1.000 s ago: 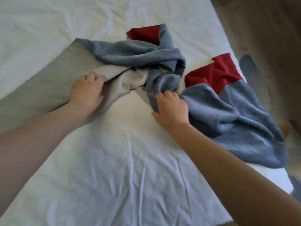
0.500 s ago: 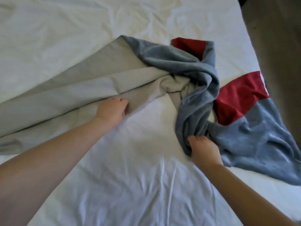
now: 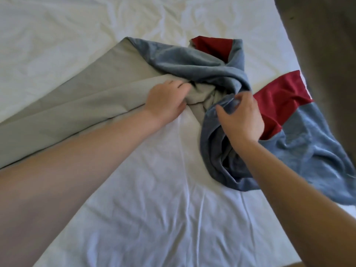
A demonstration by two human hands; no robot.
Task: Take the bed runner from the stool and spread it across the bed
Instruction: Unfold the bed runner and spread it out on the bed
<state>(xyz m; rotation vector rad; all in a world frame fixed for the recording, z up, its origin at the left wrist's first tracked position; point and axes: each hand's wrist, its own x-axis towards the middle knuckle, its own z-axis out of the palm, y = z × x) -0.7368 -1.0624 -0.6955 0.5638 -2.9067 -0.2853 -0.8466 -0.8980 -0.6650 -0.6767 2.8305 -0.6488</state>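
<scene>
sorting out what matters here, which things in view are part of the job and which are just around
Part of the job:
bed runner, twisted at the middle
bed under its white sheet
left hand on the runner
right hand on the runner

Just around:
floor beside the bed

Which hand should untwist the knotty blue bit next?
Probably the right hand: its spread fingers sit on the twisted blue fold of the bed runner. The left hand rests on the flatter grey part.
</scene>
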